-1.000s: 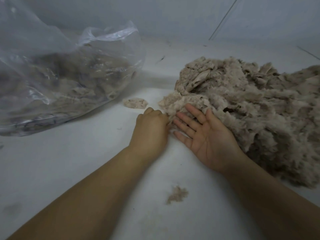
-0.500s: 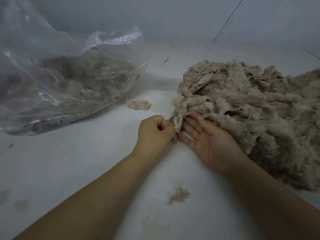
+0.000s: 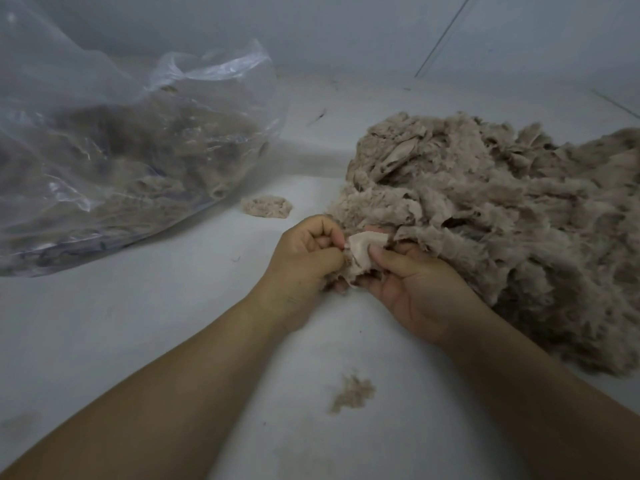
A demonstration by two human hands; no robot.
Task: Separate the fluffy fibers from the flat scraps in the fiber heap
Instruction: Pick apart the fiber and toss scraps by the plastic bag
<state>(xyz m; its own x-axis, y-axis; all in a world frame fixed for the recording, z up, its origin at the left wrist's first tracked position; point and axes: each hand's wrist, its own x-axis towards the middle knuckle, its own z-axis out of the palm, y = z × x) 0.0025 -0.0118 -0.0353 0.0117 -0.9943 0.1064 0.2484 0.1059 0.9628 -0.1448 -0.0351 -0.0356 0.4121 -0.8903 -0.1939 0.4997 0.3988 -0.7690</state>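
We see two bare hands meeting at the near left edge of a large fiber heap, a mound of tan, fluffy material that fills the right side of a pale counter. Between the hands sits a flat scrap, lighter and smoother than the fluff around it, touching the heap's edge. The left hand is curled into a loose fist, its thumb and fingertips pinching the scrap's left side. The right hand lies partly tucked under the heap's fringe, its thumb pressed down on the scrap's right side with the fingers curled beneath, so both hands grip the same piece.

Just beyond the left hand, apart from the heap, we see a small fluffy clump lying alone on the counter. Nearer to us, between the two forearms, a thin wisp of loose fiber rests on the surface. On the far left a big clear plastic bag sits on the counter, its mouth open towards the heap, with more brownish fiber visible through its wrinkled film. A pale wall rises behind the counter.
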